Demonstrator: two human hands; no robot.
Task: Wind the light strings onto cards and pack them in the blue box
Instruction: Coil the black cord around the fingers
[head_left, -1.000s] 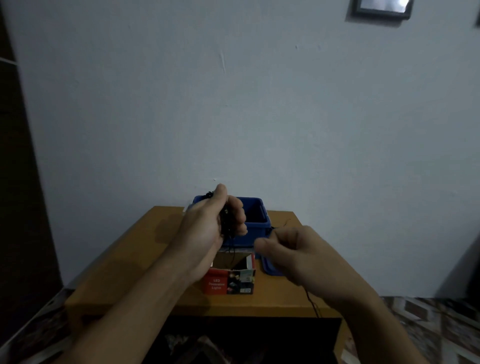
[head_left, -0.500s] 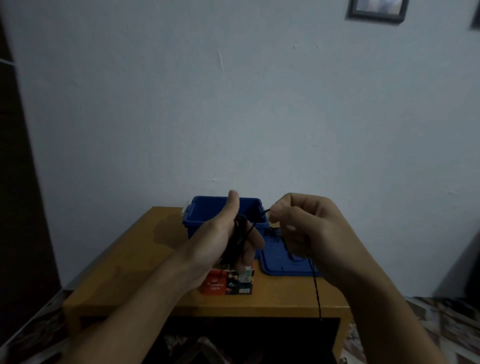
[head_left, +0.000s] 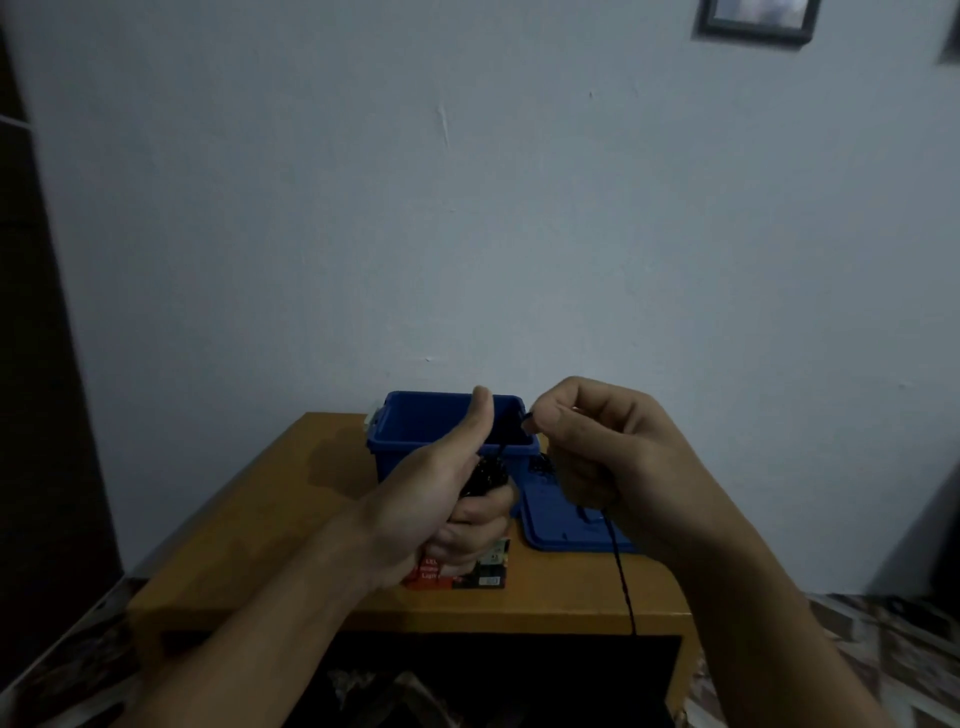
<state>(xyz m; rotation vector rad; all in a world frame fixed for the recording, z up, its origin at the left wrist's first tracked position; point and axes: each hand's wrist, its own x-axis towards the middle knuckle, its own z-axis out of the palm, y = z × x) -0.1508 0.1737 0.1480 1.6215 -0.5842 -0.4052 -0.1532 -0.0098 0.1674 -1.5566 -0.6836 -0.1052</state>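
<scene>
My left grip (head_left: 441, 499) is closed around a dark bundle of the light string (head_left: 485, 475), with the fingers curled round it and the thumb pointing straight up. I cannot tell whether a card lies inside the bundle, as my fingers cover most of it. One thin strand rises from the top of the bundle and runs right to my right grip (head_left: 597, 447), which pinches it between thumb and forefinger with the other fingers curled under. Below that hand the rest of the string hangs down, crosses the near edge of the counter (head_left: 260, 519) and drops out of sight against the dark space beneath.

Both hands are raised above the counter, close together but not touching. Behind them, toward the far side, the blue box (head_left: 415, 441) stands open. Its blue lid (head_left: 561, 525) lies flat just to the right of it, with a small dark tangle on its far end. A red and dark printed carton (head_left: 467, 571) stands near the front edge, partly hidden by my left hand. A framed picture (head_left: 758, 21) hangs high on the pale wall.
</scene>
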